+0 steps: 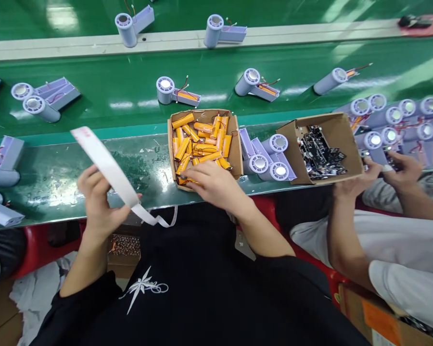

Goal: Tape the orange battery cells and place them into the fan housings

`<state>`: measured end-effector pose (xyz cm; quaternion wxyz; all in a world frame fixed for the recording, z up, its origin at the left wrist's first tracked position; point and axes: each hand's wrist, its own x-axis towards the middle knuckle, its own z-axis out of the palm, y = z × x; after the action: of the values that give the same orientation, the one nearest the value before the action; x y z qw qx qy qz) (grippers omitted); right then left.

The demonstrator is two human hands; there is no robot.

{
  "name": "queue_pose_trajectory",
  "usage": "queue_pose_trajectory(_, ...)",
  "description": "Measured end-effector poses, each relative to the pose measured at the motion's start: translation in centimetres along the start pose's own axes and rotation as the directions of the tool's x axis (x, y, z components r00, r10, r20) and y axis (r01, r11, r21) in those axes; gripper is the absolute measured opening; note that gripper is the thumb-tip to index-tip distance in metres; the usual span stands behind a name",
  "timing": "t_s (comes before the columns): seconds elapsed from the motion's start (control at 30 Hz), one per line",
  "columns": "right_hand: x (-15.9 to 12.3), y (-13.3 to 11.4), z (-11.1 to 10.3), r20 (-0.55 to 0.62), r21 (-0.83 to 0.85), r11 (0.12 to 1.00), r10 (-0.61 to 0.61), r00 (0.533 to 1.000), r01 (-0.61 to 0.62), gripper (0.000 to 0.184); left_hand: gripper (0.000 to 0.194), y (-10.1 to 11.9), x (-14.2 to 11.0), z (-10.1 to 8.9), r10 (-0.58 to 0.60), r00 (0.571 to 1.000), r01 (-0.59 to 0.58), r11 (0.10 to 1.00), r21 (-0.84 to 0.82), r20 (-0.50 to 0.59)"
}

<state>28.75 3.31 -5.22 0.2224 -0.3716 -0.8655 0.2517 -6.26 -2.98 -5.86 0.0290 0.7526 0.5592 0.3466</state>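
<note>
A roll of white tape (108, 166), seen nearly edge-on, is in my left hand (103, 204), its fingers and thumb closed round it. A loose strip of the tape curls down toward my black shirt. My right hand (216, 185) reaches over the front edge of a cardboard box (237, 144) filled with orange cylindrical batteries (204, 147) with thin wires. Its fingertips are bent onto an orange battery (183, 180) in the box's near left corner, which they partly hide.
Lilac fan-like housings (269, 163) stand right of the battery box, beside a carton of black circuit boards (321, 154). A co-worker's hands (400, 170) handle a housing at right. More housings (39, 108) lie along the green belt (122, 77) and at left (3, 175).
</note>
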Motion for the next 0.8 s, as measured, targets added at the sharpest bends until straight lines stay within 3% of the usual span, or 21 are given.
queue_pose_trajectory(0.1, 1.5, 1.9, -0.3, 0.027, -0.05, 0.999, 0.005, 1.0, -0.004, 0.028, 0.07, 1.4, 1.0, 1.7, 0.142, 0.99, -0.142, 0.99, 0.015, -0.011)
queue_pose_trajectory(0.17, 2.3, 2.8, 0.3, 0.065, 0.041, 0.999, -0.016, 0.998, 0.013, 0.023, 0.072, 1.9, 1.4, 2.5, 0.186, 0.983, -0.186, 0.983, -0.003, 0.007)
queue_pose_trajectory(0.23, 2.5, 3.2, 0.9, 0.024, 0.215, 0.976, 0.018, 1.0, -0.023, 0.021, 0.071, 2.1, 1.5, 2.9, 0.22, 0.975, -0.22, 0.976, -0.002, 0.023)
queue_pose_trajectory(0.33, 1.9, 2.9, 0.5, -0.155, 0.576, 0.811, 0.236, 0.959, -0.107, 0.032, 0.068, 2.0, 1.3, 2.7, 0.254, 0.965, -0.257, 0.966, 0.036, 0.073)
queue_pose_trajectory(0.43, 0.9, 1.5, -1.2, -0.207, 0.762, 0.641, 0.383, 0.9, -0.097, 0.046, 0.068, 2.0, 1.2, 2.3, 0.269, 0.953, -0.281, 0.957, 0.073, 0.143)
queue_pose_trajectory(0.5, 0.7, 0.2, -2.4, -0.203, 0.729, 0.675, 0.37, 0.907, -0.112, 0.042, 0.069, 2.3, 1.3, 2.0, 0.281, 0.941, -0.303, 0.948, 0.095, 0.19)
queue_pose_trajectory(0.6, 1.0, -1.2, -3.5, -0.182, 0.524, 0.837, 0.294, 0.938, -0.16, 0.03, 0.072, 2.9, 1.7, 1.9, 0.305, 0.916, -0.341, 0.934, 0.105, 0.26)
queue_pose_trajectory(0.67, 1.3, -1.4, -3.6, -0.125, 0.403, 0.897, 0.251, 0.96, -0.182, 0.034, 0.076, 3.2, 2.0, 1.8, 0.308, 0.906, -0.351, 0.93, 0.108, 0.292)
queue_pose_trajectory(0.8, 0.9, -1.0, -2.0, -0.003, 0.44, 0.868, 0.259, 0.966, -0.231, 0.058, 0.078, 3.8, 2.1, 1.8, 0.301, 0.908, -0.364, 0.912, 0.188, 0.293)
